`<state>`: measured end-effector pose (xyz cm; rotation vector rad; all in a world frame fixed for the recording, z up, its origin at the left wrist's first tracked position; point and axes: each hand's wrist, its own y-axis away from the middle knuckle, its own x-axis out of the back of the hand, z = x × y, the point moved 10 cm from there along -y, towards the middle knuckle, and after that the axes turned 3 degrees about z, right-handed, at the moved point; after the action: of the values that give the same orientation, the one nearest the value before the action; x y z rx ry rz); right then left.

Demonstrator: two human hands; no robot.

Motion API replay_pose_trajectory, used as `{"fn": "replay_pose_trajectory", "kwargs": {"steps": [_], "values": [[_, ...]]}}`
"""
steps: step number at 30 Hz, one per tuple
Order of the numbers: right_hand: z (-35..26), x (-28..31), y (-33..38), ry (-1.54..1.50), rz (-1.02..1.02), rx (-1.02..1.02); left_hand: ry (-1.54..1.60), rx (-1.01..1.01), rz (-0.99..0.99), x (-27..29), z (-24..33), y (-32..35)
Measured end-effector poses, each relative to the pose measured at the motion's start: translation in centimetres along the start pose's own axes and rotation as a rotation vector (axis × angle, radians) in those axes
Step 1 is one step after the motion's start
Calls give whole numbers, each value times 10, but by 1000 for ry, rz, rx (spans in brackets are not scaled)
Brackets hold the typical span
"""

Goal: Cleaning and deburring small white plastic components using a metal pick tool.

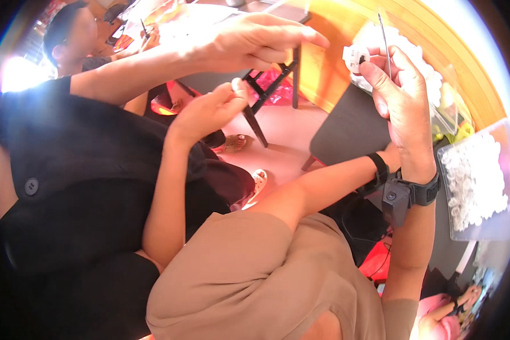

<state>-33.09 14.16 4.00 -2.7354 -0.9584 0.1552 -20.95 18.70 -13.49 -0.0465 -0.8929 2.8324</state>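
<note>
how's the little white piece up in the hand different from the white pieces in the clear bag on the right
The small white piece is single, pinched high in the right hand beside a thin needle, with a dark spot on it. The white pieces are many, heaped loose in the clear bag, untouched, and plain white as far as shows. Both are white and small.

Head view: your right hand (401, 93) pinched a small white piece (355, 57) and a thin needle (384, 37) above a clear bag of white pieces (475, 180), your left hand hidden behind it, while beside you a co-worker's hands (255, 42) worked near a black chair (275, 85).
</note>
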Motion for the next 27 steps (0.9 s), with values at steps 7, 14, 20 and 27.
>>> {"fn": "replay_pose_trajectory", "kwargs": {"steps": [7,14,20,27], "values": [[-27,23,32,213,-21,64,-388,171,364,62,-6,-13],[-18,110,77,174,185,-9,-539,255,129,47,1,-13],[-7,161,105,332,198,-56,-298,207,266,50,47,-12],[-8,187,118,696,62,-92,555,522,9,0,74,-10]]}}
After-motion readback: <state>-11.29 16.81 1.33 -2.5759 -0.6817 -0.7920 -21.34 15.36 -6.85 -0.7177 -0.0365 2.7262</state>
